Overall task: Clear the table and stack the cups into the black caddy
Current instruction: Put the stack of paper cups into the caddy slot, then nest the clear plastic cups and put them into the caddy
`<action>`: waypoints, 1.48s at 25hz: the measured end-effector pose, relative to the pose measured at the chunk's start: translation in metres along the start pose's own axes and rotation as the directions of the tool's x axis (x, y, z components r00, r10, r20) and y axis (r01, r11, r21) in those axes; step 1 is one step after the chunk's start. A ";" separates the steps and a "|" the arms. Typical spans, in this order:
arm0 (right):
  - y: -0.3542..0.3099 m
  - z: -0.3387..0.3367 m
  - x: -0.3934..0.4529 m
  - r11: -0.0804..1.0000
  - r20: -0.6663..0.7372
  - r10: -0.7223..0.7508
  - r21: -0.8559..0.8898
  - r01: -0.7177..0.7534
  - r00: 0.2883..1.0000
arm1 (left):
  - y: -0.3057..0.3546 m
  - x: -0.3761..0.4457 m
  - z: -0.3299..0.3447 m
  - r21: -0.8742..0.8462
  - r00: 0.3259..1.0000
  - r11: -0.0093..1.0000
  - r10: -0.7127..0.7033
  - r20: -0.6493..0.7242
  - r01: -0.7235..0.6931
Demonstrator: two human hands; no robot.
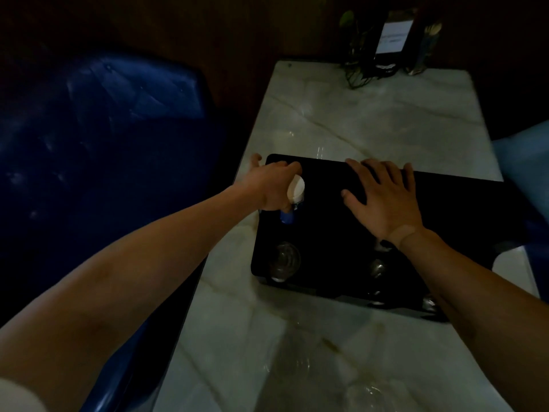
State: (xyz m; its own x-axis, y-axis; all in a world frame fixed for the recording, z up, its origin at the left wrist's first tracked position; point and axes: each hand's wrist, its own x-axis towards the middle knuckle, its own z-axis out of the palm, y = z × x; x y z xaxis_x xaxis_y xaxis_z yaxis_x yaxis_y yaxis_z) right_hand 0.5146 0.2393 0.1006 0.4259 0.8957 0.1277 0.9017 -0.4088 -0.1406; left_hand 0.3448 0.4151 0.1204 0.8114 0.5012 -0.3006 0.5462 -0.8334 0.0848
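Observation:
The black caddy (341, 242) sits on the marble table (371, 120). My left hand (267, 185) is shut on a white-and-blue paper cup (294, 194), held tilted over the caddy's far left corner. My right hand (383, 197) hovers with fingers spread over the caddy's far edge and holds nothing. Clear glass cups lie inside the caddy at the near left (285, 260) and near right (378, 267). Another clear cup (368, 396) stands on the table at the bottom edge of the view, faint in the dim light.
A blue chair (113, 138) stands left of the table. At the table's far end are a small plant (356, 49) and a sign holder (392, 37). A pale blue seat (525, 162) shows at the right edge.

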 end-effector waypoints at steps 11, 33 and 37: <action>-0.016 -0.021 -0.014 0.996 0.121 0.070 -0.068 -0.063 0.990 | 0.016 -0.042 0.007 0.032 0.966 0.999 -0.005 -0.258 0.014; -0.065 0.073 -0.438 0.987 0.538 -0.013 0.144 -0.077 0.843 | 0.131 -0.341 0.282 -0.288 0.998 0.956 -0.058 -0.029 0.047; -0.081 0.077 -0.439 0.997 0.538 -0.014 0.073 -0.029 0.843 | 0.142 -0.338 0.284 -0.180 0.998 0.983 -0.022 0.054 0.032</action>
State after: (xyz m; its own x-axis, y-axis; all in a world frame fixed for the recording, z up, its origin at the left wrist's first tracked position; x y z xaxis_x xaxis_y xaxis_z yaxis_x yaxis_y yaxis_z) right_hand 0.2486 -0.1074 -0.0193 0.3061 0.8548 -0.4190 0.8811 -0.4211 -0.2154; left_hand 0.0895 0.0613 -0.0359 0.7867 0.5064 -0.3531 0.6002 -0.7613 0.2452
